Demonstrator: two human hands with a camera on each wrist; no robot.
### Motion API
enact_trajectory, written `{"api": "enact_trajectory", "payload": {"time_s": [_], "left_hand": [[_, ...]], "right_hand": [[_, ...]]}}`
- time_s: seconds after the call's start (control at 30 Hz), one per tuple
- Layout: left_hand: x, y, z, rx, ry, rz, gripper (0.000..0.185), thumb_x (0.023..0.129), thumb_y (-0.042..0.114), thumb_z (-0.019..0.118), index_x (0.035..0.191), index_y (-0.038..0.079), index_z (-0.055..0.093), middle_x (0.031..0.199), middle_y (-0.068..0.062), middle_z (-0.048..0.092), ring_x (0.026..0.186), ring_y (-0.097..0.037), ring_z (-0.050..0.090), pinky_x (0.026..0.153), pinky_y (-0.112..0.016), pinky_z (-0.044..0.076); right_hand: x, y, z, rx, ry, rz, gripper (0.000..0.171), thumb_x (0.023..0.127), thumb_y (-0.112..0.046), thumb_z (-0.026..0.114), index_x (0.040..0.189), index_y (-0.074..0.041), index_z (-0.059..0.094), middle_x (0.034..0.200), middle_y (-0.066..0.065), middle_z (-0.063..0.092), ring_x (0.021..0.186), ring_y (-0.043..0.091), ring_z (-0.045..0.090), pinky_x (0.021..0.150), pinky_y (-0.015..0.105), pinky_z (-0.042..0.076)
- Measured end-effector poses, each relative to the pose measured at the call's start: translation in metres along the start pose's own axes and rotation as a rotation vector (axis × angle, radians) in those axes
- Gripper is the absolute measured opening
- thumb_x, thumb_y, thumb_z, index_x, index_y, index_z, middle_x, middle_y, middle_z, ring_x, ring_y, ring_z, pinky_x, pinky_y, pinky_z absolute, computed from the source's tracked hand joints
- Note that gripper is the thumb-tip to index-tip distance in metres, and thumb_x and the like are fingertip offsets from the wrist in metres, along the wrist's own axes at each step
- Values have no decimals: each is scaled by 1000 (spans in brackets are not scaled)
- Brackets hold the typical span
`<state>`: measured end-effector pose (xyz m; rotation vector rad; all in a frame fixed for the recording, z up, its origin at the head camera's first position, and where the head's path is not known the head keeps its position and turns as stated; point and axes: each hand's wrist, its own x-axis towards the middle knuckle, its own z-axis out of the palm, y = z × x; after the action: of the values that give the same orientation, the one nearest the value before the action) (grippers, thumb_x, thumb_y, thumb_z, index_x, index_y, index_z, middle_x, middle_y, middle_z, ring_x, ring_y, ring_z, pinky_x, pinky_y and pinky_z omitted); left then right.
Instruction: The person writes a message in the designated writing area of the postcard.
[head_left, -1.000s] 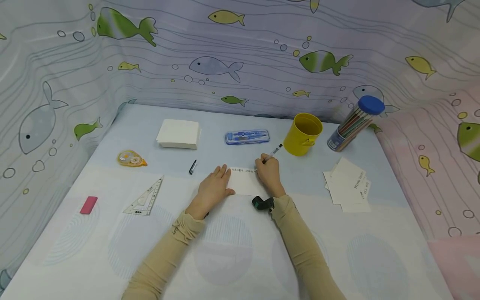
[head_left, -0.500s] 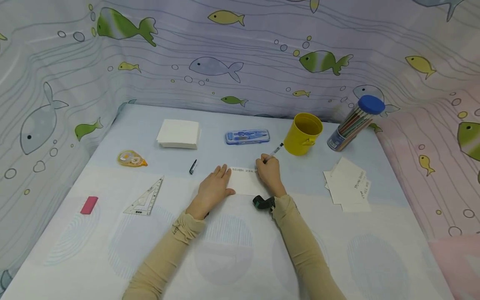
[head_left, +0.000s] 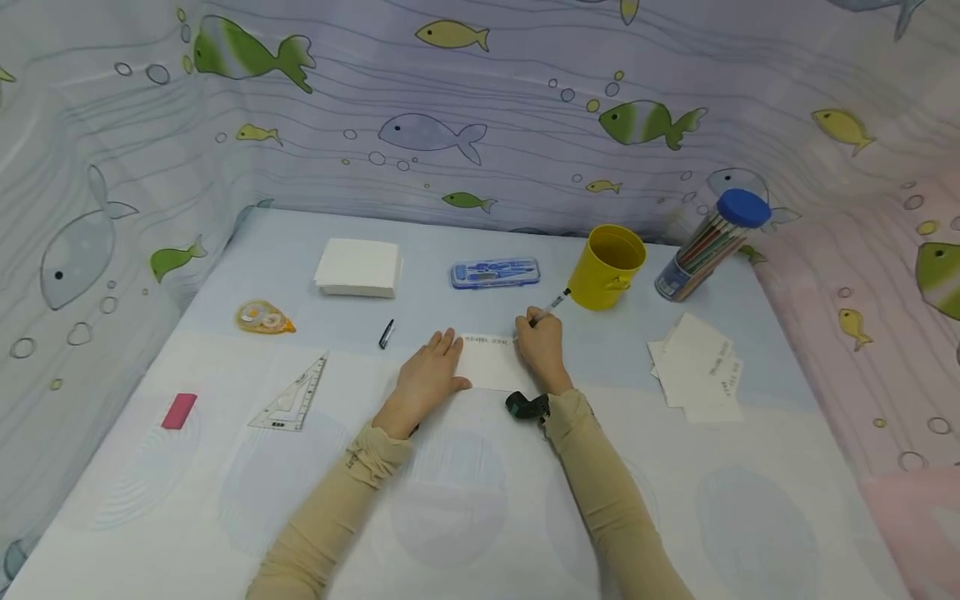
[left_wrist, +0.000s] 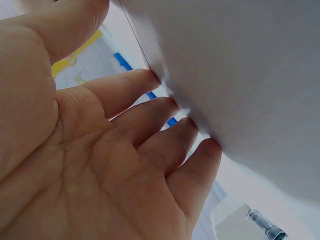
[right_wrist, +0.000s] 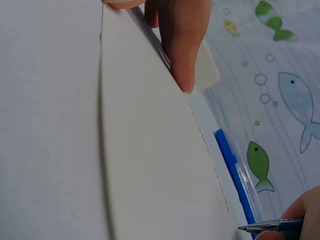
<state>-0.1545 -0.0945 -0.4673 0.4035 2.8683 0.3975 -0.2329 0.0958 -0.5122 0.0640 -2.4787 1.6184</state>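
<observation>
A white card [head_left: 491,367] lies on the table with a line of handwriting along its far edge. My left hand [head_left: 429,371] rests flat with its fingertips on the card's left side; in the left wrist view the fingers [left_wrist: 172,145] press down at the card's edge. A pen [head_left: 551,303] is pinched in my right hand [head_left: 542,350], its tip at the right end of the writing. The right wrist view shows the pen's pointed metal tip [right_wrist: 250,228] by the card's written edge.
A pen cap [head_left: 386,334], correction tape [head_left: 264,317], set square [head_left: 291,398] and pink eraser [head_left: 179,411] lie left. Behind are a card stack [head_left: 358,265], blue case [head_left: 495,273], yellow mug [head_left: 600,279] and pencil tub [head_left: 686,267]. Written cards [head_left: 690,367] lie right.
My right hand has shifted slightly to the right along the card's written line, and the pen leans a little lower. My left hand stays in place.
</observation>
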Motion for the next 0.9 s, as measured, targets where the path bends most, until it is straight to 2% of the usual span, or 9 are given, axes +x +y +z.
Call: {"api": "enact_trajectory", "payload": {"time_s": [0.27, 0.5, 0.9], "left_hand": [[-1, 0, 0, 2, 6, -3, 77, 89, 40, 65, 146, -4, 37, 155, -22, 31, 145, -38, 29, 116, -48, 32], [-1, 0, 0, 2, 9, -6, 77, 88, 39, 66, 146, -3, 38, 155, -22, 31, 145, -38, 29, 116, -49, 33], [-1, 2, -1, -1, -13, -16, 77, 89, 39, 65, 147, -3, 36, 156, -22, 29, 146, -38, 27, 117, -49, 31]], "right_hand": [[0, 0, 1, -2, -1, -4, 33, 83, -3, 45, 56, -13, 28, 50, -3, 20, 46, 13, 20, 46, 23, 15], [1, -1, 0, -25, -23, 0, 33, 84, -5, 44, 58, -14, 26, 53, -2, 17, 48, 13, 18, 48, 22, 14], [0, -1, -1, -8, -35, 9, 32, 83, -5, 46, 56, -13, 30, 51, -2, 21, 46, 13, 23, 46, 22, 17]]}}
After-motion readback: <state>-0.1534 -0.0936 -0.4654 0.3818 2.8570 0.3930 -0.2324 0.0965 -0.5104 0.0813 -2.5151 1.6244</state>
